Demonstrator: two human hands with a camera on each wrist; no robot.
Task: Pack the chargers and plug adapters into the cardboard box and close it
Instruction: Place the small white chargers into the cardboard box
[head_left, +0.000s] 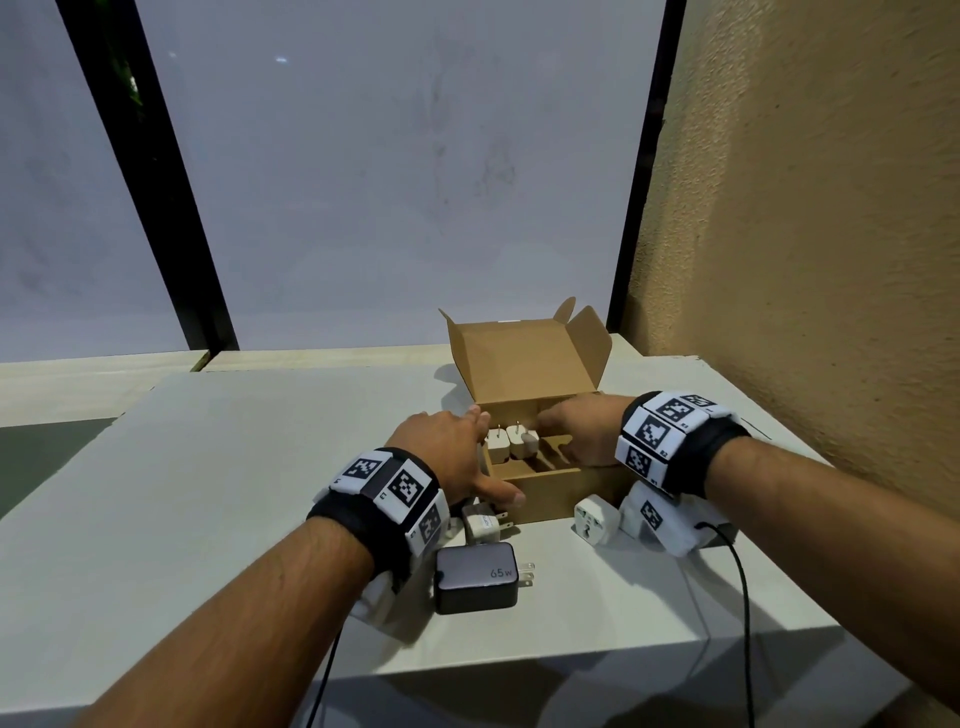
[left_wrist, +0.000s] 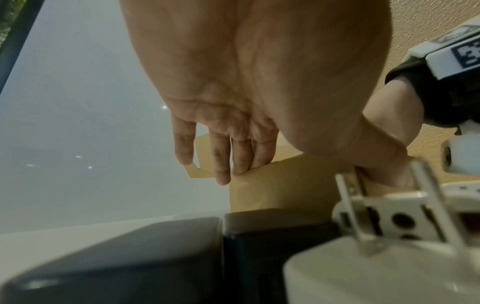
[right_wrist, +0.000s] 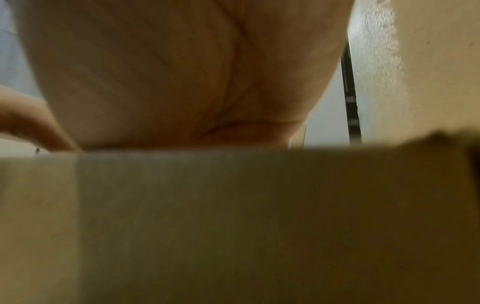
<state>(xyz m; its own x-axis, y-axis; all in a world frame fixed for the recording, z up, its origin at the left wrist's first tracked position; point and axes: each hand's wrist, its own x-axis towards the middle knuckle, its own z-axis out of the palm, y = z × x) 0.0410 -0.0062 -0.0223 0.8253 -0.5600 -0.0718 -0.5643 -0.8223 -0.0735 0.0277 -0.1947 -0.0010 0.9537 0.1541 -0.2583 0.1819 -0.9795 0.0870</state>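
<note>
The open cardboard box (head_left: 563, 492) stands on the white table, its lid (head_left: 524, 358) upright at the back. One white charger (head_left: 498, 448) stands in a slot at the box's left end. My right hand (head_left: 582, 431) reaches into the box and pinches a second white charger (head_left: 519, 441) beside the first. My left hand (head_left: 452, 449) rests against the box's left wall with straight fingers (left_wrist: 221, 160) and its thumb on the front wall. In front of the box lie a black 65W charger (head_left: 477, 577), a small white charger (head_left: 482, 522) and a white plug adapter (head_left: 596, 519). The right wrist view shows only palm and box wall (right_wrist: 233, 216).
The table (head_left: 234, 493) ends in a front edge close to me. A rough tan wall (head_left: 805, 260) rises on the right, and a window with black frames (head_left: 171, 208) stands behind. Black cables (head_left: 743, 597) run from both wristbands over the table edge.
</note>
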